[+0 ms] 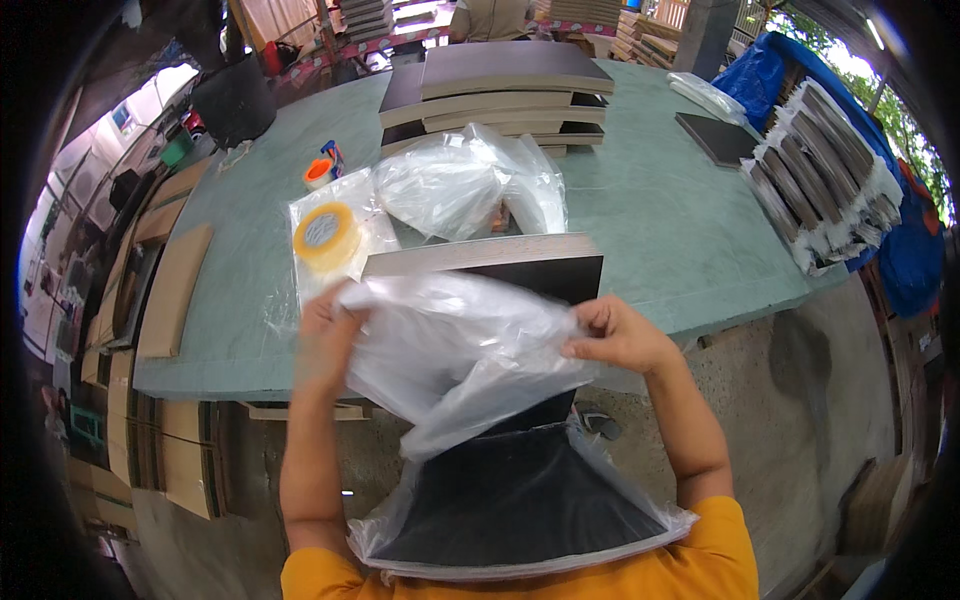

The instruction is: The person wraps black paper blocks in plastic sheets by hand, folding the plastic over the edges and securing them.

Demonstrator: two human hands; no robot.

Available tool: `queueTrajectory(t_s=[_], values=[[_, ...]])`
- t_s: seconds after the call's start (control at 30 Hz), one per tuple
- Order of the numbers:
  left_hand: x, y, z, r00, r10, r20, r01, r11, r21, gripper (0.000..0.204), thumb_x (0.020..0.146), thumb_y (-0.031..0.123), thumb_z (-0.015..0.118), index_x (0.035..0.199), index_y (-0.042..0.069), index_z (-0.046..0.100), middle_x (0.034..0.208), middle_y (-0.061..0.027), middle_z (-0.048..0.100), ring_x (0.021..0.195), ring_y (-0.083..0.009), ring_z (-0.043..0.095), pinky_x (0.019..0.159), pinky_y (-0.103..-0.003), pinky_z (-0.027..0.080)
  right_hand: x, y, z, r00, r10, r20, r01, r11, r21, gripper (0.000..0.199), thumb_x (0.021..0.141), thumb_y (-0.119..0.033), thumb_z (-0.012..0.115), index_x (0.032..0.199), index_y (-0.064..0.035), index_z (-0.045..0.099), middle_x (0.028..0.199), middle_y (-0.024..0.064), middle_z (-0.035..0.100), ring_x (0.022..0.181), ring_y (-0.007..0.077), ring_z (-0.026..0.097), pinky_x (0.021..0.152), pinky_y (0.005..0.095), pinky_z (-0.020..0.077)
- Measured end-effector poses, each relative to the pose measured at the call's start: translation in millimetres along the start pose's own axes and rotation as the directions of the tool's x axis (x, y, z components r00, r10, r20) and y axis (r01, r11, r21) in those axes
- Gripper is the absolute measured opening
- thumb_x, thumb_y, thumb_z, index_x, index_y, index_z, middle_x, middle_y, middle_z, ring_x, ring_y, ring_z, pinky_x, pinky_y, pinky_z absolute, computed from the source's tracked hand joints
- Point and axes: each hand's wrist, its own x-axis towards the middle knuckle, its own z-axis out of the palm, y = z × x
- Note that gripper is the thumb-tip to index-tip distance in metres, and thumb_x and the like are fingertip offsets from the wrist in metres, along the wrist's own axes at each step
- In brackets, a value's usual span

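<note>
- Thin clear plastic bag [460,350] is pinched shut-fisted by left hand [325,325] and right hand [615,335].
- Dark board [520,490] (stiff, probably heavy) is half-sleeved, leaning against the green table [650,230].
- Film looks slippery, tearable; best gripped at the bag's edges.

I see thin clear plastic bag [455,350], glossy, crinkled, slightly milky where folded. Panel [520,500] inside it: dark board, matt smooth face; I can't tell the core material. More loose clear plastic film [465,185] on the table, shiny and wrinkled. Tape roll [325,235]: yellowish glossy tape. Table top [660,220]: dull green, matt, faintly mottled. Stacked boards [495,90]: dark matt faces, pale raw edges, wood-like. Bundled panels [825,175]: dark, with white foam-like wrap. Shirt sleeve [720,560]: orange cloth.
</note>
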Motion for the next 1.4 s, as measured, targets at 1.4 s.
queueTrajectory(t_s=[1.4], values=[[-1, -39, 77, 0.961, 0.209, 0.180, -0.272, 0.829, 0.488, 0.033, 0.071, 0.006, 0.059, 0.104, 0.006, 0.052, 0.084, -0.0078, 0.049, 0.067, -0.0149, 0.048, 0.061, -0.024, 0.042, -11, 69, 11, 0.981, 0.151, -0.123, -0.156, 0.987, -0.032, 0.037, 0.062, -0.014, 0.073, 0.092, 0.0038, 0.058, 0.083, 0.0058, 0.061, 0.076, 0.0117, 0.055, 0.069, 0.0263, 0.0436]])
